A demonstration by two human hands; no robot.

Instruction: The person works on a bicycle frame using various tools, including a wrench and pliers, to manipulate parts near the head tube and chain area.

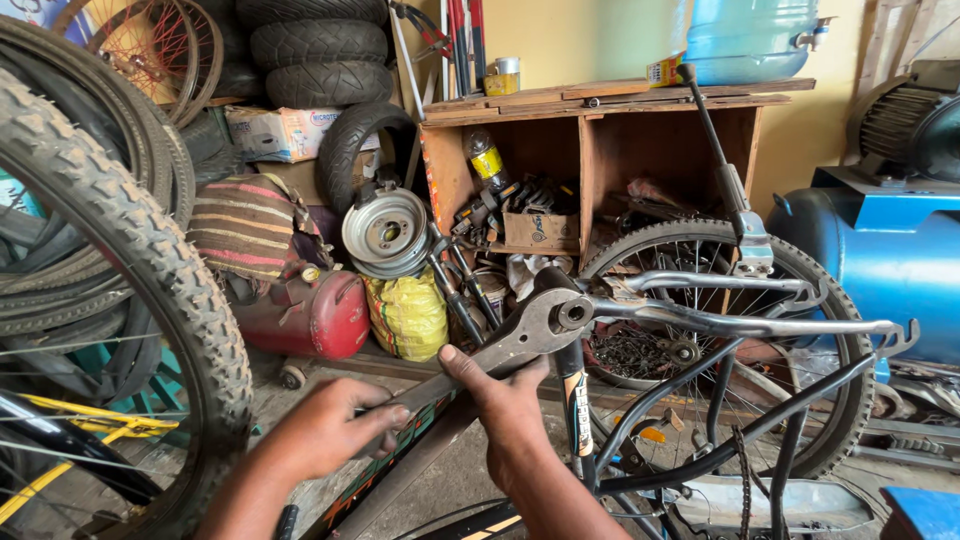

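My left hand (pixel 330 432) grips the lower end of a big worn metal wrench (pixel 500 350). My right hand (pixel 505 400) presses on the wrench's shaft from below, thumb up along it. The wrench's jaw sits on a bolt (pixel 575 313) at the top of the black bicycle frame (pixel 575 400), where a silver rear carrier rack (pixel 740 320) joins it. The rear wheel (pixel 850 400) stands behind the rack.
A knobby tyre (pixel 150 260) fills the left. Behind are a red gas canister (pixel 315 315), a yellow sack (pixel 408 315), a silver hub drum (pixel 385 232), stacked tyres (pixel 315 50), a wooden shelf (pixel 600 105) with tools, and a blue compressor tank (pixel 890 260).
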